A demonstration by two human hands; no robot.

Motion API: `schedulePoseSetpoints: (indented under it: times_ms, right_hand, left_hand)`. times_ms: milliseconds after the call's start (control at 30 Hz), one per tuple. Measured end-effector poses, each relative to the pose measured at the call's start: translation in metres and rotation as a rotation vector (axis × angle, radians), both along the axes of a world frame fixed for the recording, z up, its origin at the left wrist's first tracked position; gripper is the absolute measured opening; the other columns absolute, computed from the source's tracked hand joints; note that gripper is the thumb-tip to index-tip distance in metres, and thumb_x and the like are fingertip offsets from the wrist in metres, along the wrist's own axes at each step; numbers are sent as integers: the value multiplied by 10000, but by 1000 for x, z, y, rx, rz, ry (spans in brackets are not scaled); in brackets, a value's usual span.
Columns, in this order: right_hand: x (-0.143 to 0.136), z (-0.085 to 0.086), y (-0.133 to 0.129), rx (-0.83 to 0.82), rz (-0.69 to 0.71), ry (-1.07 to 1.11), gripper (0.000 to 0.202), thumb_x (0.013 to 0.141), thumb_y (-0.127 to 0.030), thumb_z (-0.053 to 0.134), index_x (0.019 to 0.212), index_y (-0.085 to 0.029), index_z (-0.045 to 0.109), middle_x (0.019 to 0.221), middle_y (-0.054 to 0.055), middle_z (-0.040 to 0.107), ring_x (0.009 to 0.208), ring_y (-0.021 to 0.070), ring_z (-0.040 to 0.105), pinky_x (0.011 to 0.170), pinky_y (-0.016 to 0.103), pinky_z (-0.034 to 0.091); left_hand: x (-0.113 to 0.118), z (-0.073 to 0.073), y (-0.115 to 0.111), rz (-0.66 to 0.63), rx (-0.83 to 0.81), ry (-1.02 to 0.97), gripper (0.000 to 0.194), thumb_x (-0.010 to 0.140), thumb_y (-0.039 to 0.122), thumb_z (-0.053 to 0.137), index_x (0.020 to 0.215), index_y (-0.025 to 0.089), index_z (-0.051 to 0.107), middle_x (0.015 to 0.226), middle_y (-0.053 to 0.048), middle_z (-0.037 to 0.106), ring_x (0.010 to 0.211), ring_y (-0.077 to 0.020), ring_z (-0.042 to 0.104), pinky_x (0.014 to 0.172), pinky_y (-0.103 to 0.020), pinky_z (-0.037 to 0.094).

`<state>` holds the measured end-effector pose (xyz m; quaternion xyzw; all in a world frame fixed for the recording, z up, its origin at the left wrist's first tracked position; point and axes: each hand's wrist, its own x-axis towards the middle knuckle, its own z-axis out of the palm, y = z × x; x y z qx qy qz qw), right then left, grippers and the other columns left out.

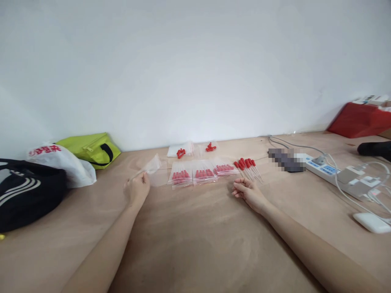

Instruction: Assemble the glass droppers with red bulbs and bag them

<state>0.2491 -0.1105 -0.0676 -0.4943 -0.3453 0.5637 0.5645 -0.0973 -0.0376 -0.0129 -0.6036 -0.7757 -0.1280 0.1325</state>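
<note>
My left hand point(139, 188) is closed on a clear plastic zip bag point(152, 165), which stands up from the fingers. My right hand point(248, 193) rests low over the table with fingers loosely bent and a little apart, and I see nothing in it. Just beyond it lies a fan of loose droppers point(245, 164) with red bulbs and thin clear stems. Between my hands, filled zip bags of red-bulbed droppers point(203, 174) lie in a row. Another flat clear bag point(159, 179) lies beside my left hand.
Behind the row are two small heaps of red rubber bulbs point(181, 153) and a stack of clear bags point(174, 150). On the left are a black bag point(33, 191), a white plastic bag point(71, 167) and a lime pouch point(94, 148). A power strip point(324, 167) with cables lies right.
</note>
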Motion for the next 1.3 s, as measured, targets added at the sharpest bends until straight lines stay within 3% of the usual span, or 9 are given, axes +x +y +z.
schedulePoseSetpoints:
  times_ms: [67,133,233,333,433,533,733,1100,1300]
  right_hand:
    - [-1,2,-1,11,2,-8,306,589,-307,691,779,-193,480,608,-30,569,498,89,549,469,210,436]
    - [-2,3,-3,30,18,-48,319,580,-347,694,767,-187,492,598,-37,555,494,84,533,471,210,417]
    - [-2,5,-8,96,89,-208,297,609,-408,666,730,-174,529,575,-40,526,479,77,486,464,213,379]
    - [-1,3,-12,208,156,-415,261,667,-416,619,732,-166,578,625,-15,552,541,90,481,512,224,375]
    - [-1,0,-13,300,155,-563,246,715,-414,568,731,-170,604,674,9,585,620,120,507,571,243,389]
    - [-2,-1,-11,346,140,-669,241,743,-403,528,720,-180,617,663,16,599,629,139,514,588,261,397]
    - [-8,-1,-14,357,146,-775,174,713,-340,562,771,-185,618,629,4,581,563,122,484,528,247,374]
    - [-11,3,-19,378,185,-814,177,717,-356,567,659,-190,587,593,-8,535,523,105,446,501,234,350]
    - [-17,7,-19,527,211,-1000,202,711,-380,584,636,-193,609,721,37,511,663,149,481,610,282,389]
  left_hand:
    - [8,8,-12,-44,60,-27,357,866,327,320,976,197,633,910,-83,671,828,-260,603,652,-315,416]
    - [25,9,-30,-211,111,-51,299,843,305,379,956,215,641,980,-47,662,855,-244,606,661,-305,436]
    - [63,-2,-58,-598,119,-48,298,839,274,374,882,212,663,1021,-34,654,873,-220,617,761,-328,458]
    - [104,-18,-75,-822,66,-70,300,830,201,368,912,198,656,1045,-51,644,893,-210,622,820,-355,463]
    - [131,-29,-79,-813,-40,-111,296,840,194,368,927,183,651,1083,-73,621,916,-220,618,764,-360,493]
    - [139,-34,-78,-844,-109,-159,269,827,192,408,964,176,639,1100,-83,611,1044,-243,550,833,-404,456]
    - [126,-38,-82,-976,-183,-217,325,831,280,448,1122,180,557,1227,-77,519,1170,-234,435,919,-424,386]
    - [124,-41,-83,-980,-173,-270,328,833,291,450,1135,207,547,1244,-69,504,1187,-230,413,937,-427,363]
    - [124,-43,-82,-983,-171,-246,333,836,291,446,1138,194,547,1231,-74,517,1181,-230,419,943,-427,358]
